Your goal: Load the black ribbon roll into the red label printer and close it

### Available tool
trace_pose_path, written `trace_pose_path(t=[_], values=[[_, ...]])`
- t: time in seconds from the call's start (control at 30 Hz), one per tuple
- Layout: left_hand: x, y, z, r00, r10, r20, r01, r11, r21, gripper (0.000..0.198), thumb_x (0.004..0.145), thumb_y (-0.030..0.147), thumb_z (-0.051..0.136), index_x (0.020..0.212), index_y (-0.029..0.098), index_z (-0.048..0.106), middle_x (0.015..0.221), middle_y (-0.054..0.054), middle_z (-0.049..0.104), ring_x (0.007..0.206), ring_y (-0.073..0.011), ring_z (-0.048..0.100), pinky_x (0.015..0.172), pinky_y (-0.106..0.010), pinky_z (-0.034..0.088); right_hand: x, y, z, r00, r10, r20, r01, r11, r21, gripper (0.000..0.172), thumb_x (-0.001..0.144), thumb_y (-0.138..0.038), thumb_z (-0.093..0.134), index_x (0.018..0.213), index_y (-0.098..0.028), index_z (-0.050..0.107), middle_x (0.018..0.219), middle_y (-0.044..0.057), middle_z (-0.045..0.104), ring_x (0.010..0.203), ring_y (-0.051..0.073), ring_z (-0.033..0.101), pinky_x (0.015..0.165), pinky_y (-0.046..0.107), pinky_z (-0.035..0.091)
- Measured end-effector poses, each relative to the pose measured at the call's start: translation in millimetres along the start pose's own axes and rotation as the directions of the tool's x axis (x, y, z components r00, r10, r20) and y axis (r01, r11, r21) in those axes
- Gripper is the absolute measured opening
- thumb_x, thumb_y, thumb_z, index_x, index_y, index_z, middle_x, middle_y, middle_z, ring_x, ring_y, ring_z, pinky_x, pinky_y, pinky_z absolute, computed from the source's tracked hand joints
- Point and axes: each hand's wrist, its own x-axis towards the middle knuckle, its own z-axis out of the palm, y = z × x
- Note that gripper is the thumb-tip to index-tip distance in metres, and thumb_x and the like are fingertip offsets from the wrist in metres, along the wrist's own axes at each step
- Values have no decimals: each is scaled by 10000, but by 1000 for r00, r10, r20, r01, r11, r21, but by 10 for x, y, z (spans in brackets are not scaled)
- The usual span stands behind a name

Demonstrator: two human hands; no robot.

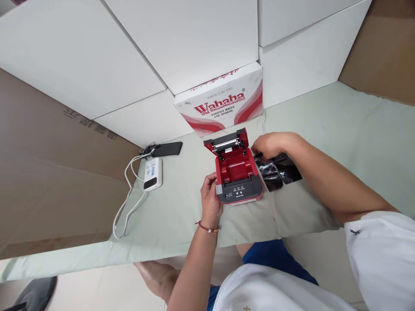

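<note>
Left hand (211, 196) touching left side of red-and-black printer (235, 166); can't tell if it's clamped. Printer sits lid up, nearer front edge of cloth-covered worktop (181, 207) than back. Right hand (272, 144) beside printer, fingers curled at black plastic's (275, 177) back edge; can't tell if pinched.

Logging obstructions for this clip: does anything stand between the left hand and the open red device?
Nothing visible: the left hand touches the red device on its left; the black plastic lies to its right.
</note>
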Motion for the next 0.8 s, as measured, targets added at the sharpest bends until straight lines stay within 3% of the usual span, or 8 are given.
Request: trace_pose_path(t=[0.1, 0.2, 0.3, 0.4, 0.5, 0.57, 0.67, 0.8], values=[[1, -9, 2, 1000, 2, 1, -2, 1000, -7, 299, 778, 341, 870, 992, 196, 720, 927, 6, 738, 747, -112, 641, 704, -223, 524, -398, 84, -182, 975, -171, 140, 177, 984, -32, 307, 886, -292, 749, 1155, -149, 789, 1007, 93, 781, 792, 203, 637, 688, 316, 403], [-1, -21, 9, 1000, 7, -3, -7, 1000, -13, 286, 777, 329, 866, 986, 195, 722, 940, 1, 745, 757, -116, 648, 710, -228, 530, -858, 114, -372, 908, -417, 44, 413, 908, 72, 319, 971, -360, 660, 1219, -195, 774, 1020, 58, 787, 815, 186, 640, 734, 303, 422], [-11, -16, 16, 1000, 12, -5, -12, 1000, -14, 280, 781, 330, 857, 989, 201, 721, 943, 10, 746, 755, -109, 646, 716, -224, 528, -1005, -82, -380, 835, -533, -138, 544, 837, 56, 358, 1009, -367, 619, 1313, -220, 737, 1101, 53, 792, 850, 185, 661, 756, 297, 443], [-21, 4, 20, 1000, 17, 0, -17, 1000, -3, 257, 781, 306, 850, 977, 200, 722, 940, 12, 749, 769, -112, 651, 727, -223, 525, -789, -442, -229, 842, -448, -300, 465, 885, -19, 324, 1004, -315, 600, 1268, -201, 749, 1118, 80, 795, 923, 219, 700, 773, 308, 463], [-18, 11, 20, 1000, 18, 2, -18, 1000, 5, 250, 779, 296, 846, 972, 196, 723, 943, 5, 754, 775, -118, 655, 732, -226, 524, -492, -733, -80, 935, -242, -259, 241, 970, -39, 278, 976, -245, 591, 1188, -183, 759, 1102, 120, 796, 945, 268, 729, 719, 324, 463], [-8, 0, 17, 1000, 18, -2, -18, 1000, 4, 266, 776, 310, 845, 985, 198, 724, 945, 3, 756, 768, -119, 655, 730, -230, 526, -367, -821, -25, 965, -155, -210, 142, 987, -73, 258, 965, -191, 571, 1135, -161, 761, 1093, 147, 794, 962, 299, 742, 707, 339, 468], [6, -22, 11, 1000, 22, -5, -22, 1000, 7, 276, 775, 324, 844, 989, 196, 726, 945, -3, 756, 770, -123, 659, 735, -234, 533, -282, -836, 15, 972, -126, -200, 110, 990, -92, 270, 965, -166, 554, 1132, -155, 765, 1116, 160, 793, 1007, 319, 749, 733, 355, 488], [17, -39, 1, 999, 33, -1, -33, 999, 25, 270, 787, 327, 840, 994, 196, 728, 953, -6, 749, 783, -122, 660, 740, -229, 535, -226, -795, 63, 969, -204, -137, 184, 972, -150, 262, 953, -194, 581, 1112, -153, 786, 1078, 173, 797, 1000, 321, 747, 745, 356, 488]])
